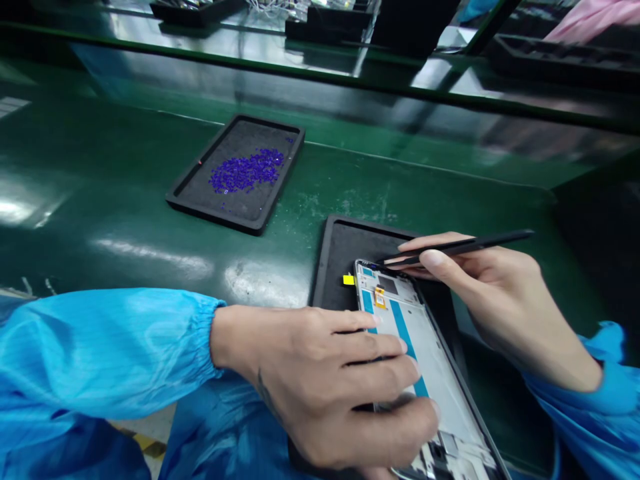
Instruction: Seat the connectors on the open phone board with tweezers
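Observation:
A phone frame (430, 353) with blue strips and a yellow tab at its upper left lies slanted over a black tray (333, 267). My left hand (325, 380) rests across its left side, fingers spread on the metal face, the thumb partly hidden. My right hand (495, 293) pinches black tweezers (460, 247), whose tips touch or hover at the frame's top edge; small dark parts there are too tiny to tell. Farther back on the left, a second black tray (195, 193) holds a heap of tiny purple pieces (247, 171).
The green bench (125, 180) runs under both trays. A raised shelf (240, 53) crosses the back, bearing black bins (325, 25) and loose items. Pink cloth (595, 20) shows at the upper right. A dark panel stands at the right edge.

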Available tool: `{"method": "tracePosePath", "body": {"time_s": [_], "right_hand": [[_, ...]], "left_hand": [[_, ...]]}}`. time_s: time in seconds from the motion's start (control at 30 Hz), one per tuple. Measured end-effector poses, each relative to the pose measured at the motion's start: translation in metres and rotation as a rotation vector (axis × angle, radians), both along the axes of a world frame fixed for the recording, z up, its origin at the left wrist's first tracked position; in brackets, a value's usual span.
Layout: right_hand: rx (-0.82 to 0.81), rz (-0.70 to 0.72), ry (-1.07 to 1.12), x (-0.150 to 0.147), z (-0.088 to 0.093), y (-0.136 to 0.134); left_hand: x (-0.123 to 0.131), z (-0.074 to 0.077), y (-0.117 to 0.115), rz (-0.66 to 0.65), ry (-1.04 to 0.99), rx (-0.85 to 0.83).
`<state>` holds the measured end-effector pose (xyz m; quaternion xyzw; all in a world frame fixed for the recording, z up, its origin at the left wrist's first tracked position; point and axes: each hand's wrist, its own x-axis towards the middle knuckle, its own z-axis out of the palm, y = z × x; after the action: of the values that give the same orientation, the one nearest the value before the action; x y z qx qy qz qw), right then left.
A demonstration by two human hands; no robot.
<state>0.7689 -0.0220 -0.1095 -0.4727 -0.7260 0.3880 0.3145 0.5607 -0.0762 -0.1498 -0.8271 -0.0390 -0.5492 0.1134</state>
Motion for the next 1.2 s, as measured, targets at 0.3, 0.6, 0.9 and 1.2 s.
{"method": "tracePosePath", "body": {"time_s": [0.3, 0.6, 0.9, 1.2], "right_hand": [[0.035, 0.017, -0.023, 0.001, -0.002, 0.002], [0.138, 0.043, -0.103, 0.001, 0.000, 0.000], [0.108, 0.029, -0.061, 0.001, -0.003, 0.000], [0.030, 0.003, -0.023, 0.001, 0.000, -0.002]], "left_hand": [[0.001, 0.000, 0.000, -0.005, -0.006, 0.000], [-0.007, 0.009, -0.004, 0.002, 0.081, -0.026], [-0.008, 0.012, -0.004, 0.014, 0.084, -0.045], [-0.013, 0.020, -0.006, 0.049, 0.117, -0.084]]}}
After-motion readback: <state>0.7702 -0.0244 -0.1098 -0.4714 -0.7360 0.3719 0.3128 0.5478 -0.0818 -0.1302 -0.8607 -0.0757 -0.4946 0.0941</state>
